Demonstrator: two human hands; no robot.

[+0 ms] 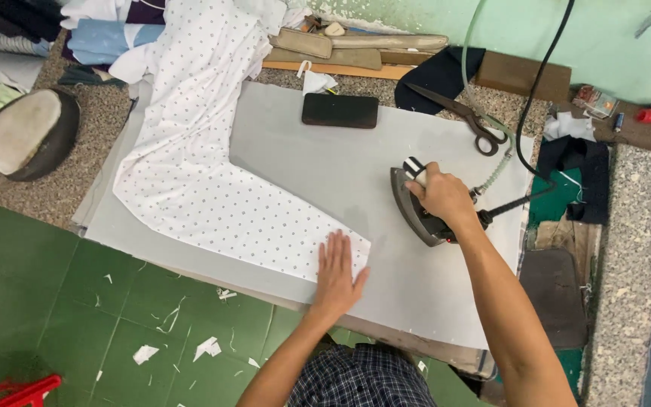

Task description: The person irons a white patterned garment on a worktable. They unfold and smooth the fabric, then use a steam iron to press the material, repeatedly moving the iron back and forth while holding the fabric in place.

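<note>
Pressing flat on dotted cloth, left hand; right hand grips iron.

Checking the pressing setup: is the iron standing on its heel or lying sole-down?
Sole-down. The iron lies flat on the grey pad, beside the dotted cloth, with the right hand gripping its handle.

Iron handle hidden under R hand

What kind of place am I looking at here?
Probably a tailoring or garment workshop. The right hand grips an iron on a grey padded pressing table, the left hand flattens dotted white fabric, and large scissors lie nearby.
</note>
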